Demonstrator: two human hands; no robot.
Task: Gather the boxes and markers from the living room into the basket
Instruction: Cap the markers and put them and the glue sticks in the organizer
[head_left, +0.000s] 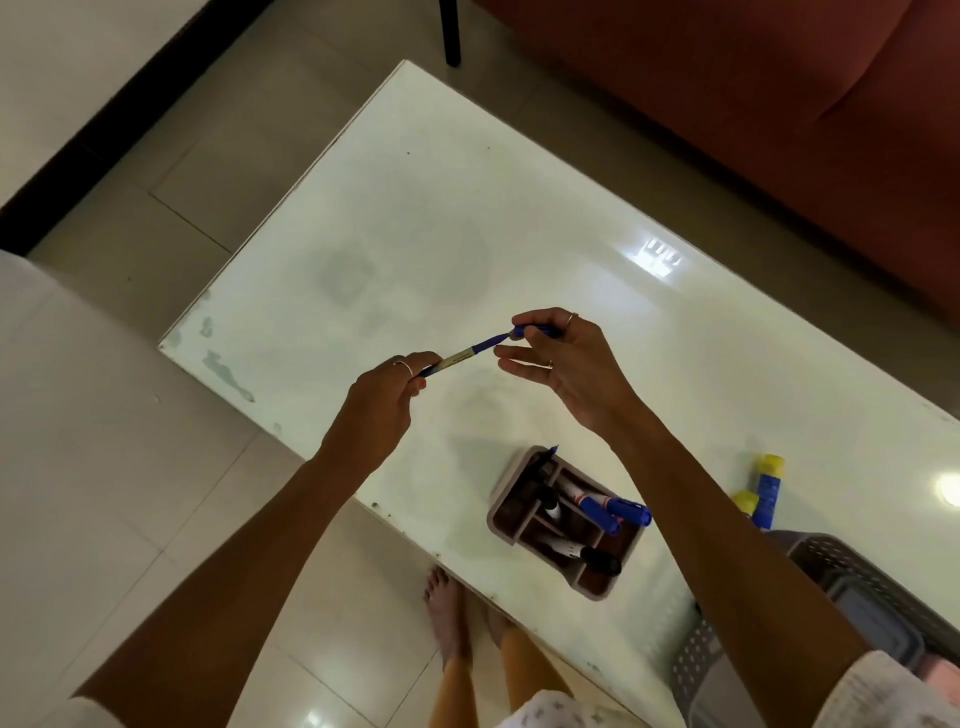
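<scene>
My left hand (387, 397) grips one end of a thin blue marker (467, 354) above the white table (415, 234). My right hand (558, 358) pinches a blue cap (535, 331) at the marker's other end. Below them a small pink divided box (563, 522) stands on the table with several blue and black markers in it. A grey perforated basket (852, 587) sits at the lower right, partly behind my right forearm, with boxes inside.
Two blue glue sticks with yellow caps (766, 488) lie on the table near the basket. A red sofa (779, 104) runs along the far right. A black furniture leg (449, 31) stands beyond the table. My bare feet (447, 613) are on the tiled floor.
</scene>
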